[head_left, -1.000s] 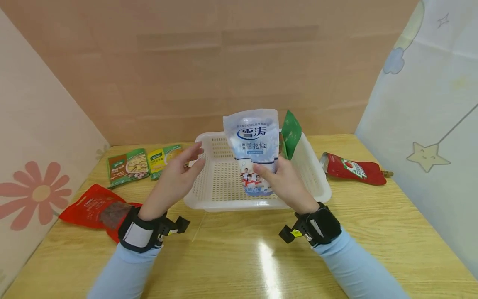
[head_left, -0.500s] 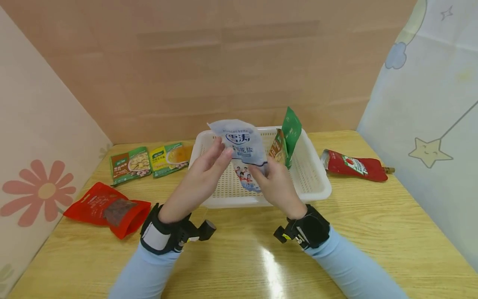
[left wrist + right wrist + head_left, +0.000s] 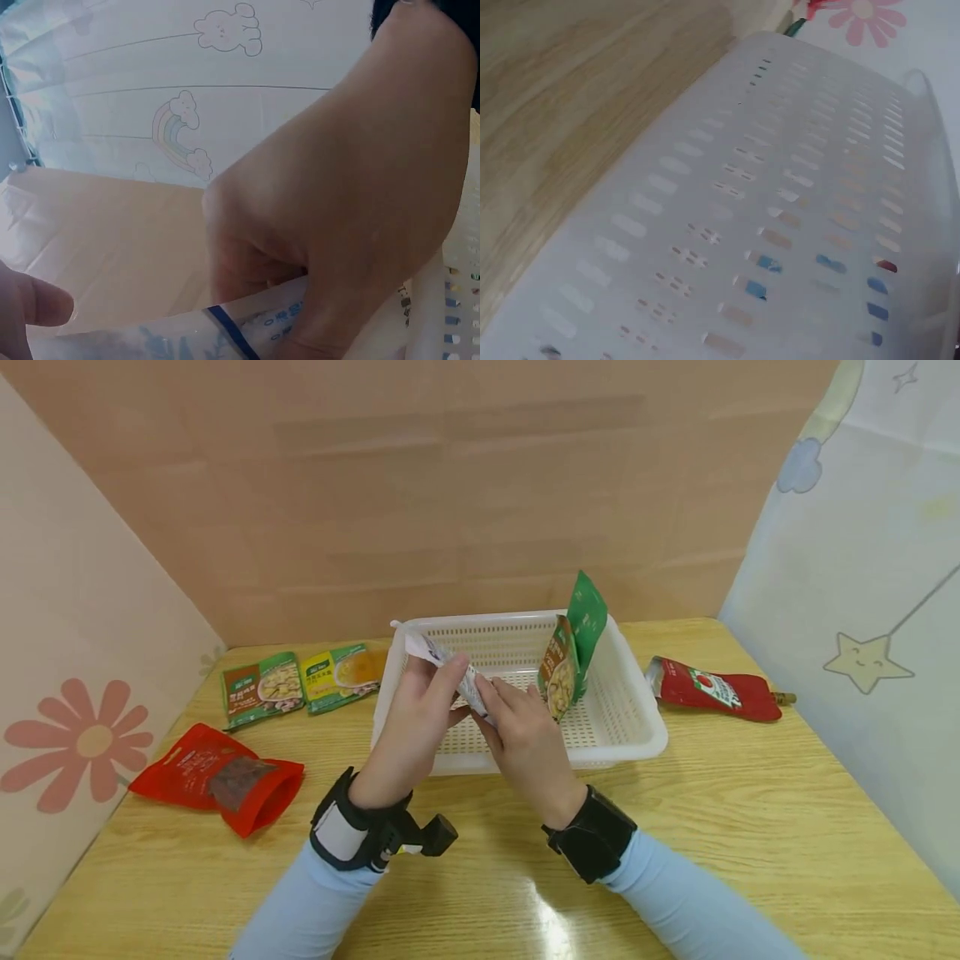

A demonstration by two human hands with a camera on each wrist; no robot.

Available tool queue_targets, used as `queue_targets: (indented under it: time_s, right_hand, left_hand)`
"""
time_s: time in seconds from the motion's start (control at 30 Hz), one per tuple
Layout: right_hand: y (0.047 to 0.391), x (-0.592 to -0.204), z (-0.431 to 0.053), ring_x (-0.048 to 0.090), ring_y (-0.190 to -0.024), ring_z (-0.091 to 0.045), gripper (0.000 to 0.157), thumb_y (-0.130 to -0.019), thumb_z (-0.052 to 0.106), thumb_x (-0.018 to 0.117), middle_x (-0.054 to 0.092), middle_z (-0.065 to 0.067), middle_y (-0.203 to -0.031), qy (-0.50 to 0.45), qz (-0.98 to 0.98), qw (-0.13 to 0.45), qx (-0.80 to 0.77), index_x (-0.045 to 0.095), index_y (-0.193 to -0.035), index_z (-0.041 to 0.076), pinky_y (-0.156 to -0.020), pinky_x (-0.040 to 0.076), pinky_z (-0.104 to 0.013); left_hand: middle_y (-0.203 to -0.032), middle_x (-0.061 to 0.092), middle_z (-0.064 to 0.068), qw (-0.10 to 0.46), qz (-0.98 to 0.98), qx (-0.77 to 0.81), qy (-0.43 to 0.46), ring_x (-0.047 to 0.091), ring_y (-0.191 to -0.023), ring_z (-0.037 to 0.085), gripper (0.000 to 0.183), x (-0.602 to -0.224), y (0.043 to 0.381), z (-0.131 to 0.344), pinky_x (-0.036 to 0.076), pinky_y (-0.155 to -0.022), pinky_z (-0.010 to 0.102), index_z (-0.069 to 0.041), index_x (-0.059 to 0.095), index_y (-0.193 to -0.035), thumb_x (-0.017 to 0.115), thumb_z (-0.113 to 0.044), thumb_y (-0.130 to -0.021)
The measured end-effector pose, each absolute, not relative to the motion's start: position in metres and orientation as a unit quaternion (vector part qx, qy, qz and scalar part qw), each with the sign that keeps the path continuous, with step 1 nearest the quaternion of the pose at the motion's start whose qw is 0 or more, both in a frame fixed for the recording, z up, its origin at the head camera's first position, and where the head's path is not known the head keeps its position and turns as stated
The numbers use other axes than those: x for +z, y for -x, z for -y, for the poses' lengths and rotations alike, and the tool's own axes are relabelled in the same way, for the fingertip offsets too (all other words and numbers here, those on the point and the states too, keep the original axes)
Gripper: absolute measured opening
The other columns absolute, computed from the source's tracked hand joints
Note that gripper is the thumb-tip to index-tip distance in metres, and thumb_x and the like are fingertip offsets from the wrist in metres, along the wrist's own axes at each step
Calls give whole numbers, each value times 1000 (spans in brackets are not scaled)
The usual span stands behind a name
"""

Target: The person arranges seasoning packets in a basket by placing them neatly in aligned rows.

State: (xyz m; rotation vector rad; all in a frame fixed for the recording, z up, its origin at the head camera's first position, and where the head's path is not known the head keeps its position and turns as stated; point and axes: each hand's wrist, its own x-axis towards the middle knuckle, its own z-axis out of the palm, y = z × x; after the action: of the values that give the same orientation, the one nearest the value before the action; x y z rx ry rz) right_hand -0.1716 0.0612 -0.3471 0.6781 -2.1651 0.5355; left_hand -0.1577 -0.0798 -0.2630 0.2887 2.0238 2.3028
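Note:
A white and blue salt pouch is tilted over the white plastic basket, its edge turned up toward the head camera. My left hand grips one side, thumb on the near face and fingers partly hidden behind it. On the other side my right hand pinches the pouch with curled fingers. From the left wrist, the right hand bends down onto the pouch, and a left fingertip shows at the corner. The right wrist view is filled by the basket's slotted wall.
Green and brown food packets stand upright in the basket's right part. Two flat packets, one brown and green and one yellow and green, lie left of it, behind a red bag. A red spouted pouch lies right.
The salt pouch has moved down and left and turned from face-on to edge-on. My left hand has come in from the left and taken hold of it alongside the right hand.

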Motion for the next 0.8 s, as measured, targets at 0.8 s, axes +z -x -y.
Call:
queue_targets:
  time_s: [0.8]
  right_hand:
    - [179, -311, -106, 61, -123, -32, 58, -89, 39, 65, 62, -16, -133, -253, 911, 204, 255, 60, -135, 4, -101, 47, -41]
  left_hand:
    - [-155, 33, 7, 13, -674, 738, -36, 38, -139, 26, 55, -276, 184, 89, 33, -113, 49, -13, 20, -154, 31, -8, -100]
